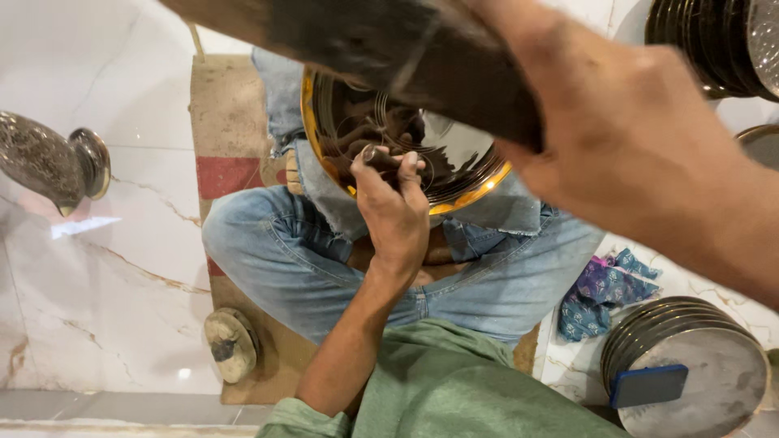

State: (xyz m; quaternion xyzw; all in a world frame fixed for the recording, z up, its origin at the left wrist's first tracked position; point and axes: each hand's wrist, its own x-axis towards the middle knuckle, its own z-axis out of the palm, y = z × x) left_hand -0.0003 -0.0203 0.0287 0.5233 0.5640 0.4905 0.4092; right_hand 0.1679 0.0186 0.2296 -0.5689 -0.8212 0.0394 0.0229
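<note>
A shiny round metal plate (464, 154) with a golden rim rests tilted on my lap, over my crossed legs in blue jeans. My left hand (395, 212) presses a small metal punch (372, 154) against the plate's inner face. Raised close to the camera, my right hand (637, 138) grips a dark wooden mallet (381, 45). The mallet reaches across the top of the view and hides the plate's upper edge.
I sit on a brown mat (231, 105) on a white marble floor. A speckled metal pot (40, 162) lies at the left and a round worn block (231, 345) by my knee. Plate stacks (706, 357) stand right, one bearing a blue pad (649, 385); a patterned cloth (604, 292) lies nearby.
</note>
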